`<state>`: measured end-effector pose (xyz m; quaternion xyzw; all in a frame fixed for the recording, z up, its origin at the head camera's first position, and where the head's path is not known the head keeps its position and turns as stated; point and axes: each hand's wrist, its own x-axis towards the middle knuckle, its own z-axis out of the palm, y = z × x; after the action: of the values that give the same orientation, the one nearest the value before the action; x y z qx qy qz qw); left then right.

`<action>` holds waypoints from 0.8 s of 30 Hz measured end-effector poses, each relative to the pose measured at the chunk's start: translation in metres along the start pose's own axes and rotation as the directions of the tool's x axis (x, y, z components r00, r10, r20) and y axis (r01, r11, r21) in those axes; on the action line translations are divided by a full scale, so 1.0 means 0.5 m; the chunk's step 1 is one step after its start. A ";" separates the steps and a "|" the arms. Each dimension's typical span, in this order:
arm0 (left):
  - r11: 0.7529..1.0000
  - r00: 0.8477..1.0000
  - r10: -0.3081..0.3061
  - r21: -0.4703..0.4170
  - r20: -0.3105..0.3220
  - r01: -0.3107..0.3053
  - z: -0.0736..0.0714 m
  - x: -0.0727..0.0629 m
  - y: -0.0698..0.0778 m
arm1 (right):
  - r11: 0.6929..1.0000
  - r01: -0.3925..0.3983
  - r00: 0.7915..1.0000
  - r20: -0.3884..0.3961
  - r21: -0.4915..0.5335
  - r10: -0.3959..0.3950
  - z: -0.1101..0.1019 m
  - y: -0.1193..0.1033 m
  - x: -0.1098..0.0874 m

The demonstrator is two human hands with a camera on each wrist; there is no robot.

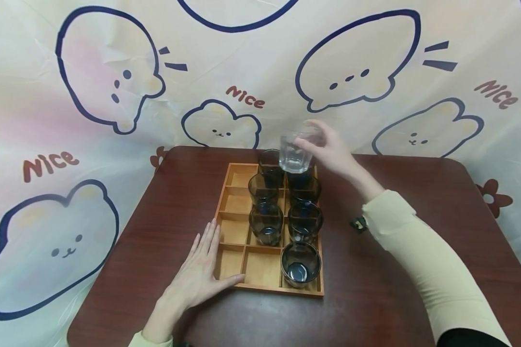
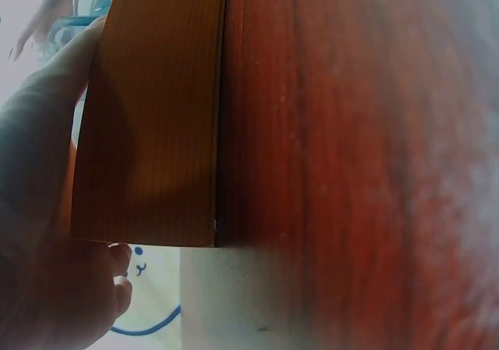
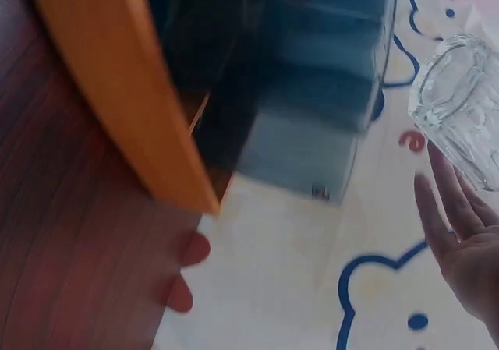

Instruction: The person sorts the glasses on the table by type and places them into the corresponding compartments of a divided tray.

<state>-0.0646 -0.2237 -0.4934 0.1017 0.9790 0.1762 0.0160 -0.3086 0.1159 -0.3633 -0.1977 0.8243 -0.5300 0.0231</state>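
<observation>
My right hand (image 1: 330, 147) holds a clear drinking glass (image 1: 294, 156) by its upper part, above the far end of a wooden divided tray (image 1: 278, 290). In the right wrist view the clear glass (image 3: 460, 108) is tilted, with fingers against it. Dark smoked glasses stand in the tray's middle and right columns; the nearest smoked glass (image 1: 301, 265) sits in the front right compartment. My left hand (image 1: 197, 279) rests at the tray's front left corner, fingers straight along the left side and thumb along the front edge. The tray's outer wall (image 2: 156, 116) fills part of the left wrist view.
The tray lies on a dark reddish-brown table (image 1: 156, 207) with rounded corners. Behind the table hangs a pale sheet (image 1: 226, 62) printed with cartoon bears. A small dark object (image 1: 358, 224) shows by the right sleeve's cuff.
</observation>
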 end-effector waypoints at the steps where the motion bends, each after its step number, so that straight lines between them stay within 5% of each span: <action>1: 1.000 1.000 -0.001 0.001 0.001 0.001 0.000 0.000 0.000 | 1.000 -0.012 1.000 0.011 -0.002 0.012 0.010 -0.004 0.009; 8: 1.000 1.000 0.000 -0.002 0.005 0.000 0.000 0.001 0.000 | 0.995 -0.067 0.996 0.047 -0.080 0.071 0.056 -0.044 0.061; 16: 1.000 1.000 0.003 -0.001 -0.002 -0.003 -0.002 0.000 -0.004 | 0.997 -0.077 0.990 0.117 -0.010 0.078 0.130 -0.098 0.098; 24: 1.000 1.000 -0.003 -0.011 0.004 0.003 0.001 0.000 -0.004 | 0.995 -0.082 0.990 0.110 -0.052 0.087 0.209 -0.087 0.117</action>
<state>-0.0651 -0.2253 -0.4945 0.1003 0.9782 0.1811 0.0188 -0.3234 -0.0106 -0.3608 -0.1923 0.8417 -0.4970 0.0870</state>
